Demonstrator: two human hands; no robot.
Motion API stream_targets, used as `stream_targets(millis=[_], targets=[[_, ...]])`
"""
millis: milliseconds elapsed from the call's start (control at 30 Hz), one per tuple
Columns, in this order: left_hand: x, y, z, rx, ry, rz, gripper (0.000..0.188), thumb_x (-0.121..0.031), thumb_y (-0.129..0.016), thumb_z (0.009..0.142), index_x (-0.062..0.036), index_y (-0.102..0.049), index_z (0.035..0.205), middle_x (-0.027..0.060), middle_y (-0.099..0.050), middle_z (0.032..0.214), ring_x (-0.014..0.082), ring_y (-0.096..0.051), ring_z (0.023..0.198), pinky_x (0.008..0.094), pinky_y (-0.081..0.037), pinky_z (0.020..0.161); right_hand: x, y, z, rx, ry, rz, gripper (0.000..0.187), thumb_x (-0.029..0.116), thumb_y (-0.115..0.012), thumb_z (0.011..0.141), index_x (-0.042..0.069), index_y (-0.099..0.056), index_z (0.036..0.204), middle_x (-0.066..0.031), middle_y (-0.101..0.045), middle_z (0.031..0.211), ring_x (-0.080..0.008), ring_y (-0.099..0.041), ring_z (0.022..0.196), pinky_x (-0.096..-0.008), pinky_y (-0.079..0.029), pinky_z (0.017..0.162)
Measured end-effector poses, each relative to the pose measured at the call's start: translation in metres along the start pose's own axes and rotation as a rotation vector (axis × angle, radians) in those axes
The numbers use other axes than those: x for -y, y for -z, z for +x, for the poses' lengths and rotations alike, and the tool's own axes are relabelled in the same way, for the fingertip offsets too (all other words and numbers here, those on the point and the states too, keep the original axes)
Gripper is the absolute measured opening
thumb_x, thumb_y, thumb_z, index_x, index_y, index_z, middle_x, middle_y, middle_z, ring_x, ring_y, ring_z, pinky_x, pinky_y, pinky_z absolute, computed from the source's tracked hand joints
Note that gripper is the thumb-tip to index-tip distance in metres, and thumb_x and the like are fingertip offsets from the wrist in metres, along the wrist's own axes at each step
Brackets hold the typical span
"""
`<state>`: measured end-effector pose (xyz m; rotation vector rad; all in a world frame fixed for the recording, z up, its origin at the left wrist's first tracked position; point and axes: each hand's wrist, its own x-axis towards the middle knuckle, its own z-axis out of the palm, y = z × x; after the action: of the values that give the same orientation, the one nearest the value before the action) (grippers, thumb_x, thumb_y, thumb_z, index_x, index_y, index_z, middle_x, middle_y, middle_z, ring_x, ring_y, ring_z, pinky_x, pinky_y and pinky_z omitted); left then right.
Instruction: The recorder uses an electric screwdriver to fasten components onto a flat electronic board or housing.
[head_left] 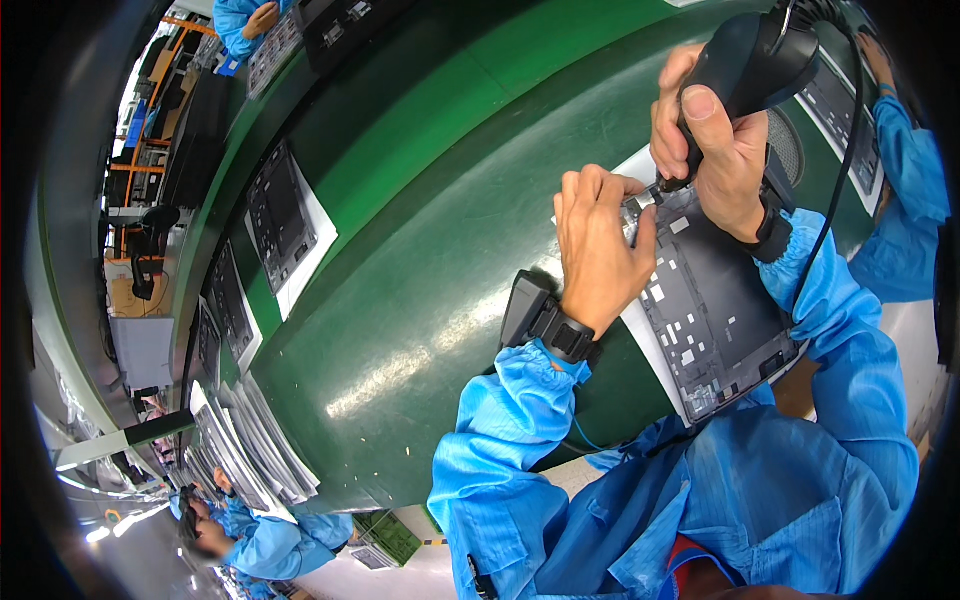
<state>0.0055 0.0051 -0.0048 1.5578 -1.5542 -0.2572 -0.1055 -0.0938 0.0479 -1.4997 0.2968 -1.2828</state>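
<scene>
On the green worktable lies a dark laptop housing (715,300) with small white patches over its inner face, resting on a white sheet (645,350). My left hand (605,240) is at the housing's far left corner. Its thumb and index finger close on a small silver metal part (640,212), partly hidden by the fingers. My right hand (715,150) wraps round a black corded electric screwdriver (755,65), held at a slant. The tool's lower end comes down beside the silver part; whether its tip touches cannot be seen.
A black cable (850,150) hangs past my right forearm. A dark device (527,308) sits beside my left wrist. On the green belt at left lie more housings (280,215) on white sheets. Stacked panels (255,440) stand at the lower left. Another person's blue sleeve (910,160) shows at right.
</scene>
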Motion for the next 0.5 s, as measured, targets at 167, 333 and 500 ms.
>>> stream_targets(millis=[167, 333, 500], targets=[[0.0016, -0.0015, 0.0028, -0.005, -0.011, 0.005, 0.022, -0.006, -0.077, 0.077, -0.0024, -0.067, 0.096, 0.0106, -0.058, 0.094, 0.0314, -0.053, 0.093, 0.0414, -0.04, 0.083, -0.0039, 0.0001, 0.0006, -0.005, 0.011, 0.007, 0.032, 0.032, -0.059, 0.104, 0.002, -0.05, 0.104, -0.0017, -0.046, 0.061, -0.0076, -0.043, 0.047, -0.0236, -0.039, 0.043], [0.0032, -0.0029, 0.0029, -0.009, -0.014, -0.003, 0.023, -0.006, -0.077, 0.076, -0.0026, -0.067, 0.097, 0.0104, -0.058, 0.094, 0.0312, -0.053, 0.093, 0.0416, -0.04, 0.083, -0.0034, -0.0007, 0.0003, 0.014, 0.015, -0.001, 0.032, 0.031, -0.059, 0.104, 0.003, -0.049, 0.094, -0.0016, -0.046, 0.06, -0.0078, -0.042, 0.047, -0.0231, -0.038, 0.042], [0.002, -0.0018, -0.0002, -0.003, -0.004, 0.002, 0.023, -0.005, -0.077, 0.076, -0.0027, -0.067, 0.097, 0.0102, -0.058, 0.093, 0.0309, -0.053, 0.093, 0.0415, -0.04, 0.083, -0.0004, -0.0054, -0.0011, -0.004, -0.001, 0.011, 0.031, 0.03, -0.06, 0.103, 0.004, -0.048, 0.092, -0.0013, -0.045, 0.059, -0.0078, -0.042, 0.046, -0.0231, -0.038, 0.042]])
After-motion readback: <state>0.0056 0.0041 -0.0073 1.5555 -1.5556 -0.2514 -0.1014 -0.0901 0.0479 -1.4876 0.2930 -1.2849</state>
